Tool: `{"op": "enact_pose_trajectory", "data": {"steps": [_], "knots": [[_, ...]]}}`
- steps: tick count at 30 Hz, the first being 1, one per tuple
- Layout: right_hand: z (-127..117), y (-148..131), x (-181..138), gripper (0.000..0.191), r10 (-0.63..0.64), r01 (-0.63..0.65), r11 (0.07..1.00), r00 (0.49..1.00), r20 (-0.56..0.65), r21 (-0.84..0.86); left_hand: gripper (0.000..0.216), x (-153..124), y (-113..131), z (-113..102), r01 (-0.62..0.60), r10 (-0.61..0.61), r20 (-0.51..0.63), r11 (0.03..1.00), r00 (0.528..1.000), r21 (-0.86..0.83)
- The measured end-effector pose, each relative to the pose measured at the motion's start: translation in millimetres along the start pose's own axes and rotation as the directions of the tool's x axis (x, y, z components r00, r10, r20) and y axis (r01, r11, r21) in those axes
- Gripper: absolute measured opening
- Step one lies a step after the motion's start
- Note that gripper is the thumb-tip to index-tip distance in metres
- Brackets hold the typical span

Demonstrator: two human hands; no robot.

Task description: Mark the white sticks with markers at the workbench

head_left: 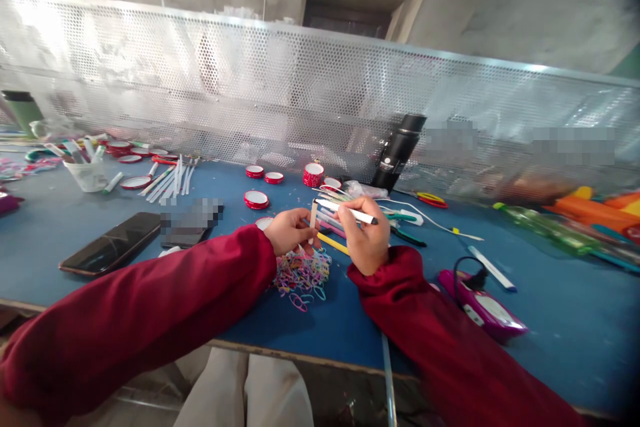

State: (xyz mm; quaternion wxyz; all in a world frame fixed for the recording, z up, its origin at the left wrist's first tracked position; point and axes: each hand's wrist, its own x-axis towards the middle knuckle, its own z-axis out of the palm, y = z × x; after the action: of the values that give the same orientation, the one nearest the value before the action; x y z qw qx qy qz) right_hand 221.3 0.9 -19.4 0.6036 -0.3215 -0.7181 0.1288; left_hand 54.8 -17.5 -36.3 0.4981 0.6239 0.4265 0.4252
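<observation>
My left hand pinches a short, flat, pale wooden stick, held upright. Between the fingers of my right hand is a white marker with a black rear end. Its front end meets the top of the stick, where a dark patch shows; whether the tip is touching I cannot tell. Just below my left hand lies a loose heap of coloured rubber bands on the blue table. A yellow stick-like piece lies between my hands.
Red-rimmed tins stand behind my hands, with a black bottle against the perforated metal screen. Left are a phone and a cup of markers. A purple power strip and green-handled pliers lie to the right.
</observation>
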Motion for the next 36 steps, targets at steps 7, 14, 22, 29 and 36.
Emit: {"op": "enact_pose_trajectory", "data": {"steps": [7,14,22,29,36], "knots": [[-1,-2,0,0.011,-0.018,0.018,1.000,1.000,0.004,-0.013,0.011,0,0,0,-0.002,0.003,-0.007,0.999,1.000,0.049],[0,-1,0,0.010,0.006,-0.006,1.000,1.000,0.018,0.011,0.009,0,-2,-1,-0.005,0.005,-0.005,0.997,1.000,0.074],[1,2,0,0.010,0.004,-0.004,1.000,1.000,0.009,0.004,0.007,-1,0,-1,-0.007,0.007,-0.006,0.997,1.000,0.081],[0,8,1,0.011,-0.004,0.004,1.000,0.998,-0.057,-0.007,0.007,4,-3,-2,0.036,-0.036,0.000,0.999,0.999,-0.024],[0,8,0,0.009,-0.005,0.006,1.000,0.999,-0.037,0.019,0.008,4,-3,-3,0.071,-0.069,0.019,0.988,0.997,-0.139]]}}
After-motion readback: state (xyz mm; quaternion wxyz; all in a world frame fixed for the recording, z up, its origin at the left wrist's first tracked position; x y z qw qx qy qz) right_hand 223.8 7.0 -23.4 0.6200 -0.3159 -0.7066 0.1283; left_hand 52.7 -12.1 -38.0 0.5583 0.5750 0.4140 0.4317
